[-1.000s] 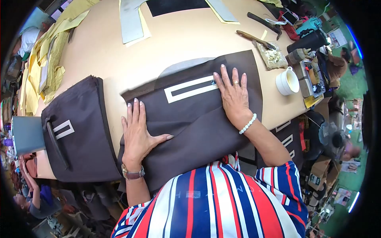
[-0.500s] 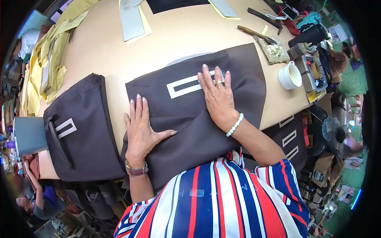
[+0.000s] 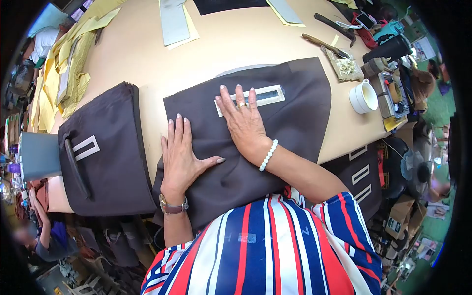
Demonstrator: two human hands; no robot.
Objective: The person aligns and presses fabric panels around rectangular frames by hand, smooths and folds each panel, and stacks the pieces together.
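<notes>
A dark brown fabric panel (image 3: 295,115) lies on the table in front of me, its near part wrinkled. On it is a pale rectangular frame strip (image 3: 269,97) with a long slot in its middle. My right hand (image 3: 246,120) rests flat over the left end of this frame, fingers apart, a ring on one finger. To its left, my left hand (image 3: 181,160) lies spread on the same fabric, thumb pointing right. Neither hand grips anything. The fabric under both palms is hidden.
At left, a stack of dark fabric pieces (image 3: 110,162) carries a dark curved bar (image 3: 76,167). Yellow scraps (image 3: 73,69) lie behind it. At right are a white cup (image 3: 363,96), a brush (image 3: 324,45), a hammer (image 3: 334,28) and a grey bin (image 3: 39,156) far left.
My right hand has slid left along the pale frame, from its right end to its left end. My left hand stays flat on the fabric. The whole view has shifted slightly.
</notes>
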